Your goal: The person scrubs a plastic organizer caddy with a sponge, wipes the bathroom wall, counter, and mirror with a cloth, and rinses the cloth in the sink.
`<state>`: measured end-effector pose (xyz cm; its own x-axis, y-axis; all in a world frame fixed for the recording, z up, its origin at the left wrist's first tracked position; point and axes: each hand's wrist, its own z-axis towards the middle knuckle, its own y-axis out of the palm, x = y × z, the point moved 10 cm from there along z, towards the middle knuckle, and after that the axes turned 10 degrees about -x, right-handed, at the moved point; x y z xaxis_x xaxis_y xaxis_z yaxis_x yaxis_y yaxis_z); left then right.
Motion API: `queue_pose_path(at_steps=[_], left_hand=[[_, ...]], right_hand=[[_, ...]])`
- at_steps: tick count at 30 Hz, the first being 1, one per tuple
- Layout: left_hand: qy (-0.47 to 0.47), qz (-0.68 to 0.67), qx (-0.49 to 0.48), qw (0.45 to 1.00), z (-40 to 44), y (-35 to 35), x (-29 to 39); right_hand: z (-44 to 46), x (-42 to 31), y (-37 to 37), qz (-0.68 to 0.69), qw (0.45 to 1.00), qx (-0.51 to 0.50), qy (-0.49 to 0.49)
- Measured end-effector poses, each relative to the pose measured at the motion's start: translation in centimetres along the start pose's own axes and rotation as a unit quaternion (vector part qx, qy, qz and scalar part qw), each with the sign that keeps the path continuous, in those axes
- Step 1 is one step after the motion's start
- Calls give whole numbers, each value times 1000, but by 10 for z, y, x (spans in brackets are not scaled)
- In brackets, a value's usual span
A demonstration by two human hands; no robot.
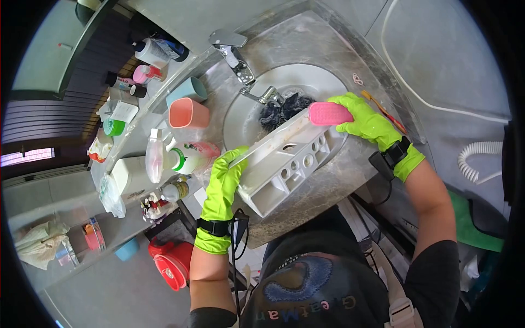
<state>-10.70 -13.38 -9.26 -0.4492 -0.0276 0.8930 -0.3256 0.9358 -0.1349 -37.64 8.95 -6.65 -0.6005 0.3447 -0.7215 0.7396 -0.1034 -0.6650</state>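
Rack [268,177] is tilted over the 6 o'clock side of the sink [236,123], left hand [223,177] clamped on its 9 o'clock end, right hand [365,120] closed around a scrubber [330,113] at its 1 o'clock end, cloth [281,112] in basin, tap [238,65] at 10.

Left hand [224,177], gloved, grips white rack [301,152] by one end; right hand [367,121] holds pink scrubber [330,113] at other; sink [324,83] beneath.
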Motion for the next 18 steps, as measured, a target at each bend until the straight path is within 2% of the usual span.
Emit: queue_pose_path(at_steps=[2,5,8,9,12,13,14,15,16,18], left_hand=[[-10,-19,-13,1000,-1,3,-2],[-9,-40,3,999,-10,11,16],[-38,-56,-50,996,-6,16,10],[-40,-53,-46,997,-6,14,9],[-47,-45,-40,997,-7,14,10],[-47,-42,-42,997,-7,16,14],[-46,-39,-45,997,-6,17,16],[-30,-19,-80,996,-1,19,11],[-14,5,-75,997,-2,18,14],[21,52,-66,996,-2,22,22]], right_hand=[[11,-31,-10,6,998,-14,-63],[31,-35,-5,-91,994,-59,-32],[46,-29,7,-148,983,-111,-19],[52,-36,7,-151,981,-96,-81],[69,-37,17,-260,950,-112,-131],[81,-26,30,-278,945,-121,-120],[82,-25,42,-289,934,-129,-167],[82,-43,53,-298,920,-138,-214],[80,-62,67,-304,905,-146,-259],[81,-107,72,-233,911,-94,-326]])
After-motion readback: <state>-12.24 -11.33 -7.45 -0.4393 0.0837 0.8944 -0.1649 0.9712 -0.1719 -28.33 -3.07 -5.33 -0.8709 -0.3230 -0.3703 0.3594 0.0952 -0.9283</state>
